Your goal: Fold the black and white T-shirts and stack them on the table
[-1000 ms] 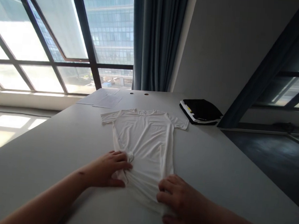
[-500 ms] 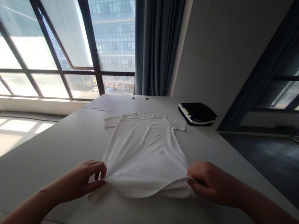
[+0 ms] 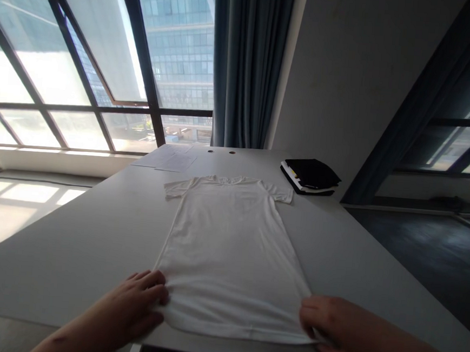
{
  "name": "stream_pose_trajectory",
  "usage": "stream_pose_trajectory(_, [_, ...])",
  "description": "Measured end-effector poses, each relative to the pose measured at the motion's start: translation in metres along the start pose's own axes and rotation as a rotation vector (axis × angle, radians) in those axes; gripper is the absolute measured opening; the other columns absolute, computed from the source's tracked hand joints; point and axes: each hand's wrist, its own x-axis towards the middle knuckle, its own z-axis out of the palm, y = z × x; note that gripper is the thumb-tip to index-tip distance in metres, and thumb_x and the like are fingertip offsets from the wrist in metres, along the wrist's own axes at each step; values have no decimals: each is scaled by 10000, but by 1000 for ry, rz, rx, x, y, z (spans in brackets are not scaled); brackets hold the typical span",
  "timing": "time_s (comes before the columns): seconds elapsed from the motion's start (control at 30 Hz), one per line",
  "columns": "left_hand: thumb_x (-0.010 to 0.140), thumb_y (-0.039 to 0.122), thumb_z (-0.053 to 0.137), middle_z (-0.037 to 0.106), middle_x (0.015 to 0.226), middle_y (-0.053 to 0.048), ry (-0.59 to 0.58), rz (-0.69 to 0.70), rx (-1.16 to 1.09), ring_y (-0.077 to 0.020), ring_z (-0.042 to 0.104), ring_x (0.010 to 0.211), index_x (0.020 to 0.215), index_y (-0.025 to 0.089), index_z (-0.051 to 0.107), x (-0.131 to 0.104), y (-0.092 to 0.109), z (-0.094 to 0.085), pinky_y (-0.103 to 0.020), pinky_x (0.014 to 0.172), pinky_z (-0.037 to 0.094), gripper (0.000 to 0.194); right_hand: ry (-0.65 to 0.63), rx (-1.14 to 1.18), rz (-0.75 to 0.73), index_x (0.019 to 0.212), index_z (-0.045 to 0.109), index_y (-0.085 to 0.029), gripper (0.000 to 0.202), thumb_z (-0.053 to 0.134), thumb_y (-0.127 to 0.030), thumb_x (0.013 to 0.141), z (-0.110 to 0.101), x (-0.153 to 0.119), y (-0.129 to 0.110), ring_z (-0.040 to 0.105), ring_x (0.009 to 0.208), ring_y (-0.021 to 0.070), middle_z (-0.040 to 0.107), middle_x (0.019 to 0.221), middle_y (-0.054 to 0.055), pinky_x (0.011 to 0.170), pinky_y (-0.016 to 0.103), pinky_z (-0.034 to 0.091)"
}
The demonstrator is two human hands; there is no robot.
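The left hand is at the near left corner of the white shirt; its fingers are curled against the cloth, but whether they pinch it cannot be told. The shirt lies face-flat on the surface, between the hands, long axis running away from the person, collar farthest. Neither hand is nearer: each touches one hem corner. The right hand has its fingers clamped on the right corner.
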Motion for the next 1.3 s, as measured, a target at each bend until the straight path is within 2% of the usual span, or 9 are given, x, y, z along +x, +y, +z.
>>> stream_pose_trajectory(0.17, [949,127,462,698,1070,-37,37,43,-42,-186,670,954,1013,273,646,-12,-10,-7,-259,840,518,243,95,-48,-53,832,580,-211,251,531,14,730,18,-14,22,650,800,192,668,901,20,685,273,392])
stream_pose_trajectory(0.37, [847,86,468,728,954,-26,-8,21,42,-204,690,893,885,254,619,-13,-3,-23,-289,843,511,230,269,-53,-177,743,513,-209,202,533,-9,766,-6,-24,13,622,822,205,625,898,41,709,294,449])
stream_pose_trajectory(0.57, [1021,345,483,762,861,12,109,-35,78,-195,719,741,1135,324,678,-9,-7,-21,-262,686,523,226,112,220,-183,999,651,-234,190,590,-118,861,-14,-22,-4,664,996,221,671,1135,68,876,325,530])
stream_pose_trajectory(0.7, [1060,416,464,748,1275,-36,285,31,139,-233,724,1119,1369,350,624,4,-8,-6,-298,919,575,353,74,242,-141,1121,679,-231,217,595,-203,923,-3,-11,3,670,999,217,685,1100,72,888,323,513])
stream_pose_trajectory(0.83, [1071,436,469,518,1601,-37,201,135,213,-285,542,1420,1544,430,491,28,-14,5,-426,1124,501,473,234,198,-140,944,667,-203,180,500,-250,991,-5,7,29,645,868,180,667,1031,73,808,296,494])
stream_pose_trajectory(0.93, [1099,451,360,493,1613,-46,155,-23,143,-268,559,1396,1551,412,487,70,-42,-1,-466,1154,465,471,455,82,1,934,672,-200,238,485,-326,1011,-20,43,71,629,868,203,668,982,72,826,323,484])
stream_pose_trajectory(1.1, [1073,497,354,466,1631,-106,326,-718,28,-299,458,1485,1574,316,474,175,-122,-29,-473,1205,376,546,688,-44,607,1077,749,-162,274,590,-353,962,-66,143,160,643,1094,269,701,1159,151,1013,358,458])
stream_pose_trajectory(1.17, [1067,481,337,478,1618,-140,367,-831,13,-306,468,1477,1581,282,462,209,-151,-38,-473,1186,387,565,760,-13,875,1153,753,-137,363,588,-408,976,-83,175,190,654,1118,289,685,1222,199,996,360,476])
stream_pose_trajectory(1.3, [1067,474,189,539,1541,-224,437,-987,10,-357,537,1404,1606,189,406,242,-196,-47,-529,1121,425,647,800,31,1096,1233,724,-66,573,605,-545,942,-95,206,238,632,1170,407,649,1255,300,922,475,514])
